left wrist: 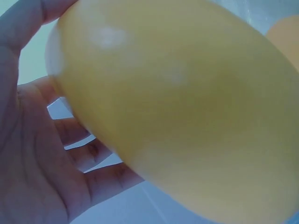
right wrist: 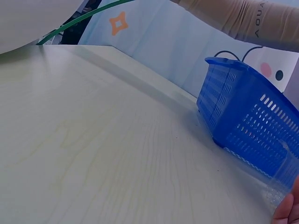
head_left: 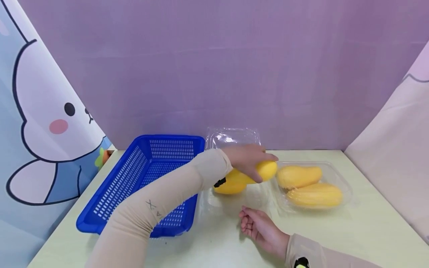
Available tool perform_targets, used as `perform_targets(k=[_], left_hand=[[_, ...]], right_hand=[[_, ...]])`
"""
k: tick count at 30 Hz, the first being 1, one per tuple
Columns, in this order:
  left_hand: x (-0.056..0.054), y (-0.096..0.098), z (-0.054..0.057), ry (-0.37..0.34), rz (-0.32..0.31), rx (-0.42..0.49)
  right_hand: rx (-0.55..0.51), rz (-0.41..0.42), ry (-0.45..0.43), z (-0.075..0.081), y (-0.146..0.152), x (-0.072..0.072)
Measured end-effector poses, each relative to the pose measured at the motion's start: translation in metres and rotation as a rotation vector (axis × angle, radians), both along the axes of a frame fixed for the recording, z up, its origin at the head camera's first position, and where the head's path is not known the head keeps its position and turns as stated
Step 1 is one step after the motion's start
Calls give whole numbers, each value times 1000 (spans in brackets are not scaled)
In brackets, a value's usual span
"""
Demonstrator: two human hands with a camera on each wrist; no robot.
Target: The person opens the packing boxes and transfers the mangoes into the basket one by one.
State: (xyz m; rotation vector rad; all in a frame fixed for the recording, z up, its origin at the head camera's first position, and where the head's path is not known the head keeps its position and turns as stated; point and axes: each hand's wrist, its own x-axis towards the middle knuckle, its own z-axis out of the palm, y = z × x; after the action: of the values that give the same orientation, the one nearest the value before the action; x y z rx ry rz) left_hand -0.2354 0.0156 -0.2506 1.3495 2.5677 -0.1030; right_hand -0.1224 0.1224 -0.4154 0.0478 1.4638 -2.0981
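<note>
My left hand (head_left: pixel 249 160) grips a yellow mango (head_left: pixel 267 170) from above, thumb and fingers spread round one end of it. Large and smooth, the same mango (left wrist: pixel 173 102) fills most of the left wrist view. A second mango (head_left: pixel 231 188) lies beneath it in a clear plastic container (head_left: pixel 219 204) whose lid (head_left: pixel 231 137) stands raised at the back. In front of that container, my right hand (head_left: pixel 263 230) has its fingers loosely curled and holds nothing. Only its fingertips (right wrist: pixel 285 211) show in the right wrist view, beside clear plastic.
To the left stands a blue slotted basket (head_left: pixel 139 175), close beside the container. Another clear container (head_left: pixel 346 190) on the right holds two mangoes (head_left: pixel 315 194). All stand on a pale wooden table (head_left: pixel 378 223), with a purple cloth (head_left: pixel 234 74) hanging behind.
</note>
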Motion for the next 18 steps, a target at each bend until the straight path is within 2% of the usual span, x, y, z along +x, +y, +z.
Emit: perform_targets(k=[11,18], left_hand=[[-4,-33,11,-2,108,20],[-10,-62,11,8,187,13]], right_hand=[[-8,-5,13,-2,-1,2],[-12,-2,15,-3,1,1]])
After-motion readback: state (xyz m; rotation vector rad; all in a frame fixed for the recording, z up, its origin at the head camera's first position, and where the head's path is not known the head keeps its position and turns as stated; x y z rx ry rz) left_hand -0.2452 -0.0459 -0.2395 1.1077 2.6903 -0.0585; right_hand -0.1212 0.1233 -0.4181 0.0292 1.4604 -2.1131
